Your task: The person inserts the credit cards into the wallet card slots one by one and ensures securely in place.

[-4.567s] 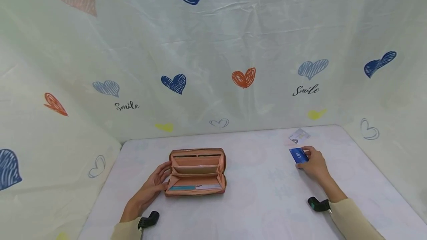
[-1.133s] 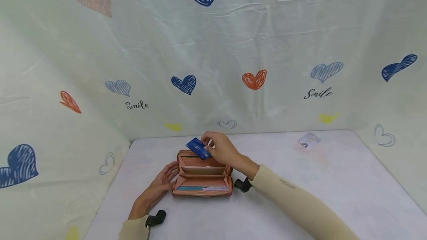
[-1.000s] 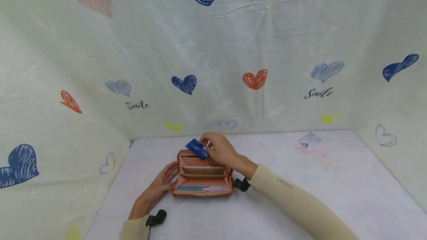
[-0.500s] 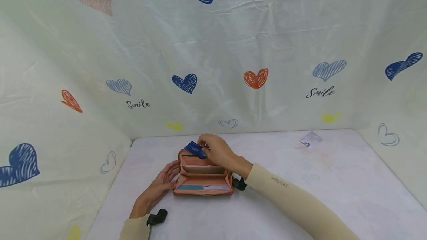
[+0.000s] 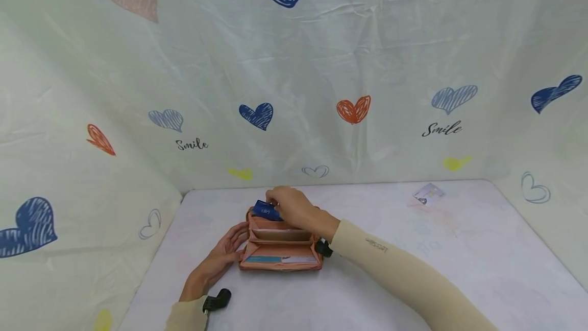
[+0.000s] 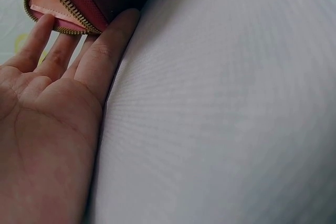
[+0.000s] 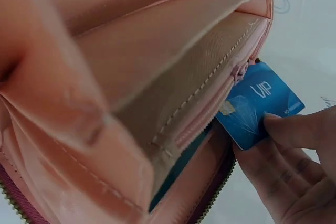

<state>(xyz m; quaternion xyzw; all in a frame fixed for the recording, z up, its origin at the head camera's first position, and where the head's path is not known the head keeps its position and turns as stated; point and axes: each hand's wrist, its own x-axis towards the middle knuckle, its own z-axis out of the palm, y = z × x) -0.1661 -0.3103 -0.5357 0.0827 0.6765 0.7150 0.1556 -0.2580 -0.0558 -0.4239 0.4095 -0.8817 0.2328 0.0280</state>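
Note:
An unzipped salmon-pink wallet [image 5: 280, 265] stands open on the table, its pleated compartments facing up. My left hand [image 5: 218, 255] holds its left end; in the left wrist view the fingers [image 6: 100, 59] reach behind the zipper edge, with the thumb opposite. My right hand [image 5: 296, 209] pinches a blue bank card [image 7: 257, 100] with a chip and the letters VIP. The card is at the wallet's rear section, its chip end beside a zipped inner pocket [image 7: 210, 106]. In the head view the hand covers part of the card and the wallet's back right.
Another pale card [image 5: 429, 193] lies at the back right of the white table [image 5: 390, 290]. A light-blue card [image 5: 263, 259] and a whitish one [image 5: 298, 259] show in the wallet's front slots. A heart-printed curtain [image 5: 294, 65] hangs behind the table.
The right hand has brought the blue bank card from the table's right side to the wallet. Over the last second it has lowered the card toward the rear section. The left hand keeps its hold.

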